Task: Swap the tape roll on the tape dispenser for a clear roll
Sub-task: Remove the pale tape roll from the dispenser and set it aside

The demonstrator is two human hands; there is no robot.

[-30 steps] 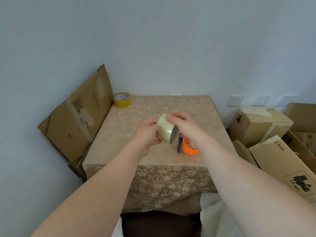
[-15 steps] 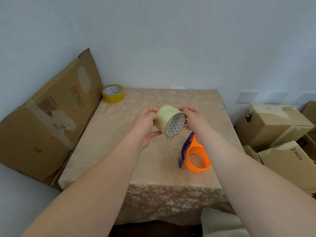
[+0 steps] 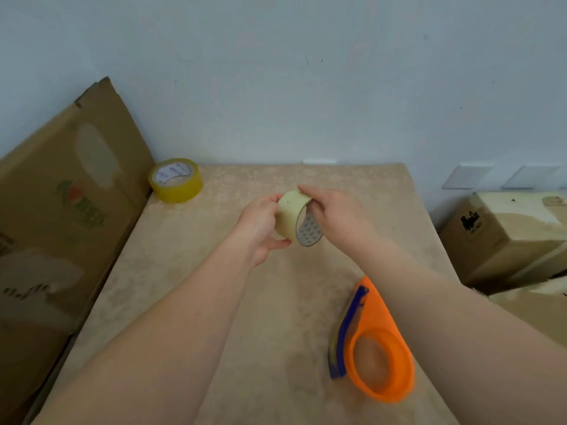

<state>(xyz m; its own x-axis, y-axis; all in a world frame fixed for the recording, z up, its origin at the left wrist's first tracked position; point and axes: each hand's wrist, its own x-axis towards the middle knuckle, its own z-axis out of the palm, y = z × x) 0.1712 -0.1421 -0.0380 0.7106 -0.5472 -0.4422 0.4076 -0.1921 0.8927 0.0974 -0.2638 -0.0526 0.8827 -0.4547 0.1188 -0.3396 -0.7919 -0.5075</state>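
Both hands point(image 3: 260, 227) gripping clear roll point(image 3: 291, 217), core facing lower-right

A pale, translucent clear roll point(image 3: 290, 216) of smooth plastic tape shows a printed cardboard core. The tape dispenser point(image 3: 374, 348) is glossy orange plastic with a blue plastic edge. The counter point(image 3: 214, 271) wears a beige cloth with a faint floral weave. The yellow roll point(image 3: 175, 180) looks glossy; the flattened box point(image 3: 61, 216) is matt brown cardboard with torn patches.
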